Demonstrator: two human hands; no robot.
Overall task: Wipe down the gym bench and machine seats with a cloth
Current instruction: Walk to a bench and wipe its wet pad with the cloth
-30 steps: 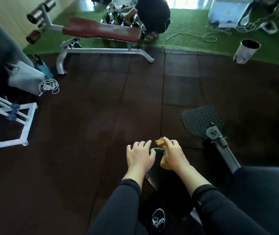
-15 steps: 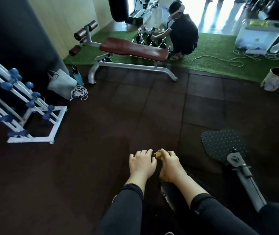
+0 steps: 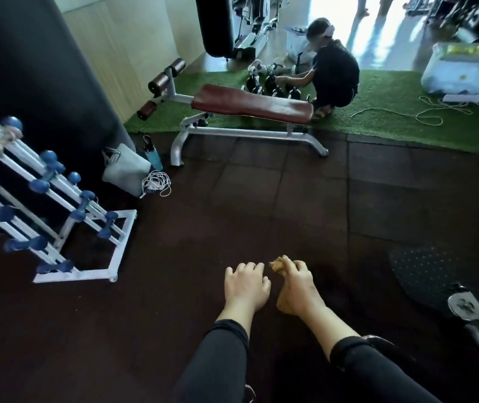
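My right hand [image 3: 299,286] grips a crumpled tan cloth [image 3: 276,266] that pokes out past its fingertips and below the palm. My left hand [image 3: 245,286] hovers close beside it, fingers loosely bent, holding nothing. Both are low in the view over a dark surface that I cannot make out against the floor. The gym bench [image 3: 250,103] has a dark red pad on a grey frame. It stands far ahead at the edge of the green turf [image 3: 378,123].
A white rack of blue dumbbells [image 3: 58,216] stands at left, with a grey bag [image 3: 124,170], a blue bottle and a coiled white cable beside it. A person [image 3: 334,74] crouches by kettlebells behind the bench. A machine footplate [image 3: 424,274] and metal arm lie at right.
The view has tilted upward, so the bench, the rack and the crouching person sit lower and larger in frame. My hands stay side by side, the right one still holding the cloth.
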